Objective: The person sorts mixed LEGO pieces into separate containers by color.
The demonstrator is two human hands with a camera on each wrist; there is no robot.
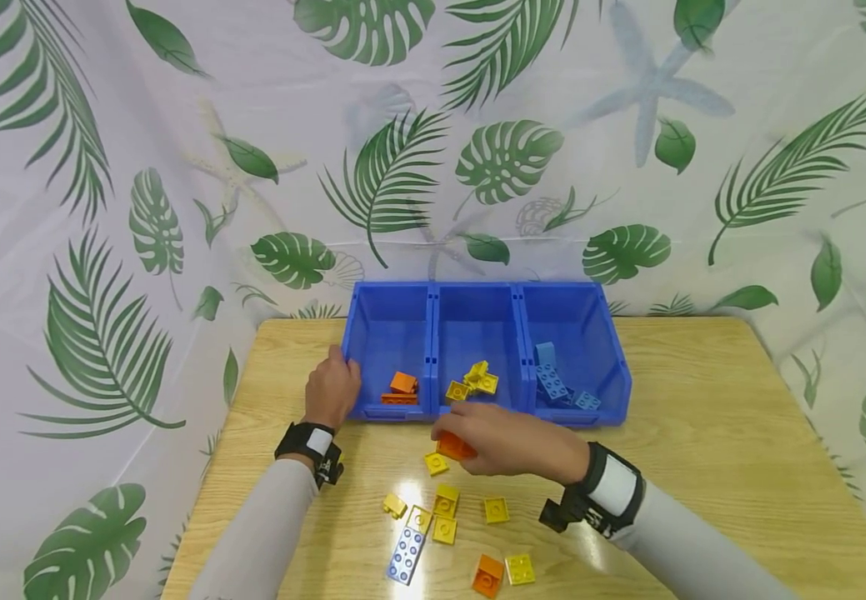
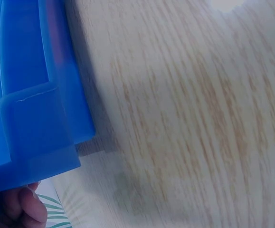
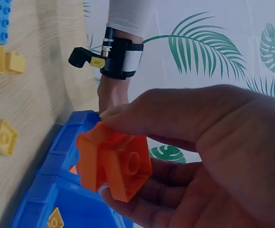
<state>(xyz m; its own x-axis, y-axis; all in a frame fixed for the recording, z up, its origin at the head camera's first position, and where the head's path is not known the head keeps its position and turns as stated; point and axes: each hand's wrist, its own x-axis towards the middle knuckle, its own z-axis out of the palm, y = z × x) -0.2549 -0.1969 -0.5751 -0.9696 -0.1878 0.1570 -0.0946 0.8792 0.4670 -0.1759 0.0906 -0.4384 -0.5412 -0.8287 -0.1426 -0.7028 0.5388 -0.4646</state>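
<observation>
My right hand (image 1: 503, 435) pinches an orange toy building brick (image 3: 130, 164) between thumb and fingers, just in front of the middle blue bin (image 1: 478, 325). In the right wrist view the brick's hollow underside shows. My left hand (image 1: 332, 387) grips the outer side of the left blue bin (image 1: 393, 312), its curled fingers (image 2: 33, 206) at the bin's edge in the left wrist view. Two orange bricks (image 1: 403, 383) lie in the left bin. Yellow bricks (image 1: 478, 375) sit in the middle one, and blue bricks (image 1: 551, 381) in the right bin (image 1: 571, 325).
On the wooden table (image 1: 703, 433), in front of the bins, lie several loose yellow bricks (image 1: 445, 529), an orange brick (image 1: 488, 575) and a long light-blue brick (image 1: 406, 554). A leaf-patterned cloth (image 1: 417, 125) hangs behind the table.
</observation>
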